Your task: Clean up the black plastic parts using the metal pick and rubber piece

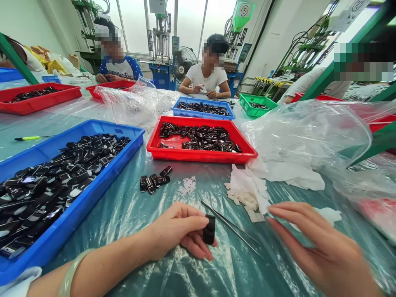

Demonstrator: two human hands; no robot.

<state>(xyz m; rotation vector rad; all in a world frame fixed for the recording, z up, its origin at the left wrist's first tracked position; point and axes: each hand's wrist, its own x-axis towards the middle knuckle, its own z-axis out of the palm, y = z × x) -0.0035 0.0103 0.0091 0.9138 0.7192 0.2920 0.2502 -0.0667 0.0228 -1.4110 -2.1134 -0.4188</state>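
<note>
My left hand (188, 231) is closed around a small glossy black plastic part (209, 229), pinched upright between thumb and fingers. To its right a pair of metal tweezers (230, 226) lies slantwise on the plastic-covered table. My right hand (312, 243) is slightly blurred, its thumb and fingertips a little apart and seemingly empty. Those fingertips are beside a white wipe (252, 185), and whether they touch it I cannot tell. Beyond my left hand are several loose black parts (154, 181) and a patch of small white scraps (187, 186).
A blue tray (123, 159) full of black parts stands at left. Ahead is a red tray (201, 156) of similar parts, with another blue tray (204, 115) behind it. Clear plastic bags (303, 132) bulge at right. A yellow pen (31, 138) lies far left. Co-workers sit across the table.
</note>
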